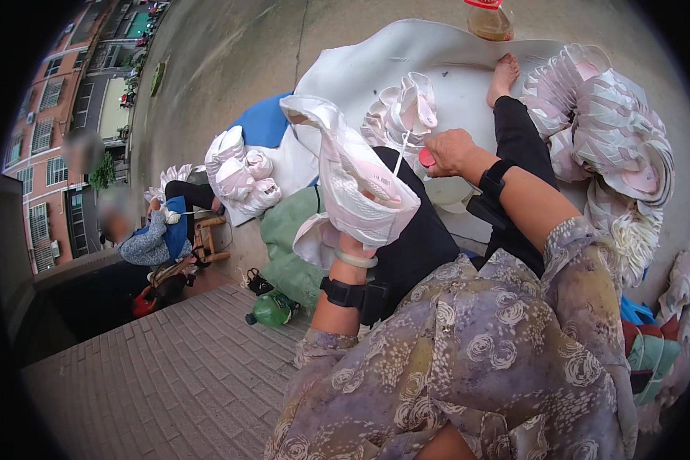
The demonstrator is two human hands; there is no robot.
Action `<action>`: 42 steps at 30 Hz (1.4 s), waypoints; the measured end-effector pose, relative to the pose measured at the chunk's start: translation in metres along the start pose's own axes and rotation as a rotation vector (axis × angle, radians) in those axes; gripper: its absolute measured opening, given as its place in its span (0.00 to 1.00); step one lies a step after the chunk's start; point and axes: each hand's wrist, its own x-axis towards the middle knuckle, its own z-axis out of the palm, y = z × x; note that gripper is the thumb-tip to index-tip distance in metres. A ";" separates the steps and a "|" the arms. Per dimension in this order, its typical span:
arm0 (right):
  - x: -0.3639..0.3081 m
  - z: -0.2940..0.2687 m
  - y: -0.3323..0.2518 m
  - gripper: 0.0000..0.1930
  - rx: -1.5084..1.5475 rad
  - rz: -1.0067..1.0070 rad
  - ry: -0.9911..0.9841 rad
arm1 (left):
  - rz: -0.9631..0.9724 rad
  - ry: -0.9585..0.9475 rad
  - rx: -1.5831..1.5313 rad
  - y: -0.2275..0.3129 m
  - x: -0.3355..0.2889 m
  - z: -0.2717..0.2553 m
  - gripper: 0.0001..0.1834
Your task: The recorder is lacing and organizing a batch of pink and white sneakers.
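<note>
A white-and-pink shoe upper (364,172) is held up in front of me on my left hand (351,241). Most of that hand is hidden inside and behind the upper, with the wrist coming out below it. To its right, my right hand (454,151) is closed in a fist around a short tool with a red round-ended handle (427,157); its working tip is not visible. A white cord (402,149) runs from the upper toward the right hand. Just beyond lies a bunch of similar uppers (402,111) on a white sheet (360,67).
Stacked shoe uppers (609,123) lie at the right beside my bare foot (504,75). A bottle with brown liquid (489,21) stands at the far edge. Green bottle (272,309) and green cloth (287,238) are at the left. Another person (153,238) sits further left near more uppers (241,176).
</note>
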 end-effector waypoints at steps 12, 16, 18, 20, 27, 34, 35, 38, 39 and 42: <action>-0.020 0.053 0.016 0.25 0.060 -0.049 0.162 | -0.011 0.099 0.268 0.006 -0.028 0.005 0.24; -0.060 0.061 0.008 0.22 0.022 -0.129 0.224 | 0.031 0.081 0.229 0.007 -0.029 -0.010 0.25; -0.069 0.066 0.002 0.23 0.041 -0.091 0.215 | 0.031 0.075 0.174 0.006 -0.033 -0.008 0.25; -0.077 0.065 0.015 0.23 0.062 -0.039 0.249 | 0.036 0.099 0.249 0.007 -0.039 0.003 0.25; -0.078 0.068 0.044 0.21 0.120 0.000 0.257 | 0.071 -0.097 0.661 -0.012 -0.027 0.031 0.18; -0.132 0.061 0.061 0.10 1.389 0.257 0.312 | 0.211 -0.102 1.067 -0.046 0.009 0.069 0.22; -0.147 0.052 0.060 0.11 1.446 0.344 0.424 | 0.184 -0.095 1.172 -0.050 0.013 0.073 0.22; -0.173 0.032 0.054 0.10 1.365 0.395 0.625 | 0.143 -0.108 1.269 -0.065 0.025 0.077 0.21; -0.178 0.029 0.048 0.10 1.235 0.357 0.703 | 0.107 -0.065 1.292 -0.072 0.029 0.076 0.21; -0.177 0.024 0.025 0.20 0.865 0.141 0.717 | 0.074 0.040 1.303 -0.087 0.039 0.066 0.21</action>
